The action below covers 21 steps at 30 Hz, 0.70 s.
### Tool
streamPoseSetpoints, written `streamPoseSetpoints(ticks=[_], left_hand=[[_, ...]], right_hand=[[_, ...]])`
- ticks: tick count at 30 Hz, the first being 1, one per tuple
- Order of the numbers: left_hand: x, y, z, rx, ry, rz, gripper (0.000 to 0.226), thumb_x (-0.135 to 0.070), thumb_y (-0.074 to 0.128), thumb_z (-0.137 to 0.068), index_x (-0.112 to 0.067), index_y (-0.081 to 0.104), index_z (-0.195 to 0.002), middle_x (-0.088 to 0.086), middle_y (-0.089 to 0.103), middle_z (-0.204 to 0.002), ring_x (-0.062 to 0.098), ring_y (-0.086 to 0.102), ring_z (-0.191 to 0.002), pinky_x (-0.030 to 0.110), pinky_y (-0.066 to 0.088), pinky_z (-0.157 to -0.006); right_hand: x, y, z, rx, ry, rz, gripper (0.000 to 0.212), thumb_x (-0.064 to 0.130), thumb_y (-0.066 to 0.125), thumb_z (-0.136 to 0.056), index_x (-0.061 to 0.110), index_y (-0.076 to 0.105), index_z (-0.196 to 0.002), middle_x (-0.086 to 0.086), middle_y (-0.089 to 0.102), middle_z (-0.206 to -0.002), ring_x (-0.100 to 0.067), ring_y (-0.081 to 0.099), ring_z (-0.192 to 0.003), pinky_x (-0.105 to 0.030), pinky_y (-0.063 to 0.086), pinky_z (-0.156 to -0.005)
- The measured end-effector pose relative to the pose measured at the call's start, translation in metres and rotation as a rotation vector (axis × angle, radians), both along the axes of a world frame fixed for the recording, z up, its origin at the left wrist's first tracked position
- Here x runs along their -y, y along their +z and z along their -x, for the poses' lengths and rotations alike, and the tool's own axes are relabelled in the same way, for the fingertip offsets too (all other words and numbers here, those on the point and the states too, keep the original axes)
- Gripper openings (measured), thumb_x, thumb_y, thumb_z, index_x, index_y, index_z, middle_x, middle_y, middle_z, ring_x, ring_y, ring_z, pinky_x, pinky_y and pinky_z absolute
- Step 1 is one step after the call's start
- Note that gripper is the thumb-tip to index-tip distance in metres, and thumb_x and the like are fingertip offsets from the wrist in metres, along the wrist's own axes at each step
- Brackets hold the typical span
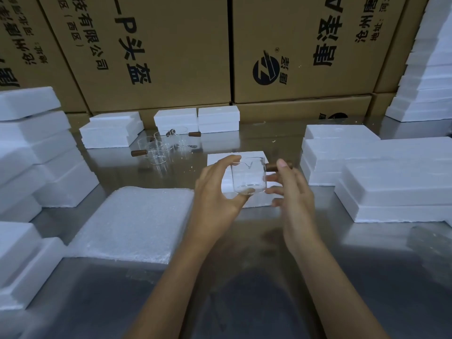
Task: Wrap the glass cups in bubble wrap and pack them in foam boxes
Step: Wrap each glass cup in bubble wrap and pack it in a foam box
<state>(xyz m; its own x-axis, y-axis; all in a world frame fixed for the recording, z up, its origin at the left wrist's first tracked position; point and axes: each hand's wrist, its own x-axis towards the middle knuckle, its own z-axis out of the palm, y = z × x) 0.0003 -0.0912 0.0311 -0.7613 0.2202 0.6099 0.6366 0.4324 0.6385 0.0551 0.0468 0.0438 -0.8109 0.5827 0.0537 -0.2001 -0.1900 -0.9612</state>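
Observation:
A clear glass cup (248, 176) with a brown wooden handle (271, 166) hangs in the air above an open foam box (247, 156) at the table's middle. My left hand (217, 192) grips the cup's left side, thumb under its base and fingers over its rim. My right hand (292, 192) holds the right side, thumb on the wooden handle and fingers against the glass. A stack of bubble wrap sheets (132, 221) lies flat to the left of my left forearm. Several more glass cups (159, 148) with wooden handles stand further back on the table.
Stacks of white foam boxes (381, 177) stand at the right, and other foam boxes (31, 152) pile up at the left. More foam boxes (198, 119) sit at the back, against large cardboard cartons (300, 57). The table (256, 289) is shiny metal.

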Motion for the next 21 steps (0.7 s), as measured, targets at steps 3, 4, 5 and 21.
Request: streamPoseSetpoints(ticks=[3,4,5,21], left_hand=[[-0.001,-0.001,-0.001,-0.102,0.001,0.105,0.065,-0.036,0.082,-0.08,-0.046,0.046,-0.134,-0.053,0.033,-0.125,-0.017,0.031,-0.123,0.013,0.026,-0.099],[-0.002,-0.002,-0.001,-0.142,-0.005,0.125,0.065,-0.034,0.081,-0.08,-0.044,0.046,-0.134,-0.054,0.031,-0.126,-0.019,0.029,-0.123,0.014,0.027,-0.1],[-0.003,-0.003,-0.002,-0.166,-0.01,0.135,0.067,-0.033,0.08,-0.079,-0.043,0.046,-0.135,-0.054,0.03,-0.128,-0.018,0.028,-0.124,0.017,0.031,-0.1],[0.0,-0.014,0.011,-0.031,0.043,0.009,0.073,-0.027,0.081,-0.083,-0.042,0.043,-0.144,-0.031,0.041,-0.141,-0.022,0.028,-0.128,-0.004,0.022,-0.098]], right_hand=[[-0.013,-0.002,-0.002,-0.042,-0.016,0.002,0.04,0.057,0.07,-0.081,0.018,0.071,-0.089,0.004,0.062,-0.065,-0.008,0.053,-0.055,-0.019,0.042,-0.049],[-0.015,-0.003,-0.002,-0.063,0.021,0.064,0.031,0.046,0.071,-0.087,0.014,0.069,-0.087,0.001,0.058,-0.062,-0.01,0.049,-0.052,-0.021,0.04,-0.047],[-0.016,-0.004,-0.001,-0.081,0.047,0.123,0.024,0.035,0.07,-0.091,0.012,0.068,-0.086,-0.001,0.057,-0.061,-0.011,0.048,-0.052,-0.021,0.039,-0.048],[-0.008,0.0,-0.004,-0.2,0.267,0.148,0.014,0.002,0.052,-0.099,0.008,0.065,-0.097,-0.01,0.061,-0.086,-0.02,0.058,-0.071,-0.025,0.05,-0.062]])
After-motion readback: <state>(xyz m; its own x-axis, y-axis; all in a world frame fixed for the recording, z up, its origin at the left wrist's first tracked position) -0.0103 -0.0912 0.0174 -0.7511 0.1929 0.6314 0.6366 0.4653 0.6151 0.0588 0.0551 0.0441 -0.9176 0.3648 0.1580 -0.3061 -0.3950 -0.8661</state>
